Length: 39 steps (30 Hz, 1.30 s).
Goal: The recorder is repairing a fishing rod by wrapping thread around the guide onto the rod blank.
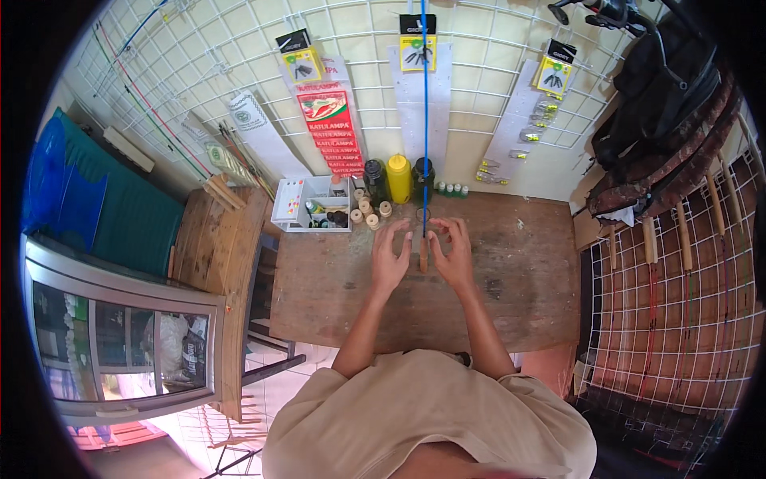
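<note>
A thin blue fishing rod (425,96) runs from the top of the view down to the table, with a short brown handle (424,259) at its near end. Close to the handle, a small dark ring (423,214) shows beside the shaft. My left hand (392,254) is on the left of the rod, its fingers curved and its thumb apart from them. Mirroring it on the right is my right hand (452,251), also curved with thumb and fingers apart. Both thumbs come near the shaft; I cannot tell whether they touch it. Neither hand visibly holds anything.
On the wooden table (511,295), a white organizer box (319,227), wooden spools (372,222), a yellow bottle (399,180), dark bottles (375,182) and small bottles (456,191) line the back. Packets hang on the white wire grid (495,40). Rods (685,239) and a bag (662,160) hang right.
</note>
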Motion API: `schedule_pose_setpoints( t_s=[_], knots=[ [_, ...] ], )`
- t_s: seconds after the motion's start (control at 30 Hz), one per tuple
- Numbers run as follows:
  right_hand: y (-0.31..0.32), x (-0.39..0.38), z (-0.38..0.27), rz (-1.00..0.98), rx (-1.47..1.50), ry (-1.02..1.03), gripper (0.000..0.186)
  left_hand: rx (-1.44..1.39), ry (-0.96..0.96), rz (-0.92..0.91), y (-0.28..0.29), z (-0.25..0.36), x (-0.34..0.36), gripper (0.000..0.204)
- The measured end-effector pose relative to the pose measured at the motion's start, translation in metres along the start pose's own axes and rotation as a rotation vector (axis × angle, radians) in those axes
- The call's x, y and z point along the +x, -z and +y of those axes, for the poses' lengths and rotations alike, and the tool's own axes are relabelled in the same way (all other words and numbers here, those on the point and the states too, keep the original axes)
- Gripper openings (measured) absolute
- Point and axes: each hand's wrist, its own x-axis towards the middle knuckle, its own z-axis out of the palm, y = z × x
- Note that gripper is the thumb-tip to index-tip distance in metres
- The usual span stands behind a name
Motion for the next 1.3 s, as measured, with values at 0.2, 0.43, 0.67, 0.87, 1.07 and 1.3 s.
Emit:
schedule_pose_setpoints(
  t_s=[0.2, 0.43, 0.67, 0.87, 1.07, 1.3],
  knots=[
    [-0.03, -0.012, -0.021, 0.073, 0.072, 0.094, 0.017, 0.031, 0.003, -0.108, 0.03, -0.028, -0.006, 0.016],
    [-0.082, -0.013, -0.038, 0.022, 0.109, 0.047, 0.016, 0.205, -0.096, -0.168, 0.074, -0.067, 0.008, 0.012],
    [-0.142, -0.012, 0.013, -0.098, -0.021, -0.123, 0.021, 0.302, -0.182, -0.258, 0.098, -0.108, 0.037, 0.017],
    [-0.163, -0.004, 0.048, -0.108, -0.3, -0.163, 0.039, 0.47, -0.278, -0.39, 0.093, -0.136, 0.058, 0.031],
    [-0.172, 0.01, 0.079, -0.19, -0.507, -0.216, 0.053, 0.562, -0.312, -0.485, 0.076, -0.148, 0.07, 0.047],
    [-0.176, 0.019, 0.085, -0.235, -0.594, -0.195, 0.053, 0.636, -0.255, -0.509, 0.065, -0.162, 0.075, 0.048]
  ],
)
